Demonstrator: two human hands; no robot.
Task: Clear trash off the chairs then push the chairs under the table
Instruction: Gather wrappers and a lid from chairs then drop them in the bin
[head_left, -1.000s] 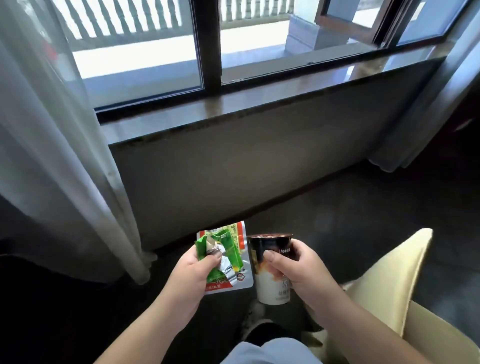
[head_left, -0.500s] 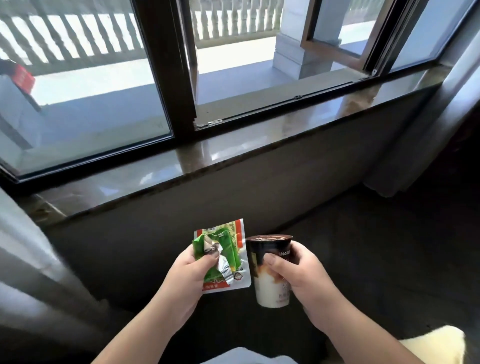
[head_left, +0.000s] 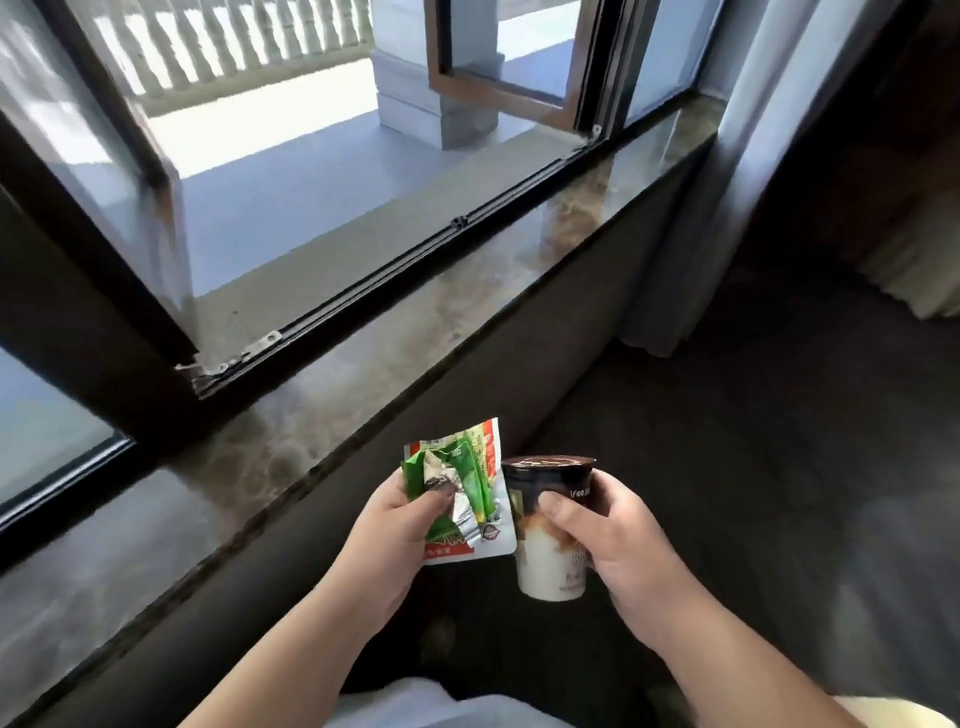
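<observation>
Meanwhile the view had swung along the windowsill (head_left: 467, 312); left hand (head_left: 395, 530) gripped wrappers (head_left: 462, 493), right hand (head_left: 618, 535) the cup (head_left: 545, 530), still seeking disposal.

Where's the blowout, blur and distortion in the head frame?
Head view: the balcony outside is overexposed while the floor indoors is very dark; glare streaks the stone sill; edges smear with blur; the wide angle bows the window frame. The wrappers in the left hand and the cup in the right hand stay sharp.

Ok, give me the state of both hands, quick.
Left hand: closed, gripping crumpled snack wrappers.
Right hand: closed around a lidded coffee cup.
</observation>
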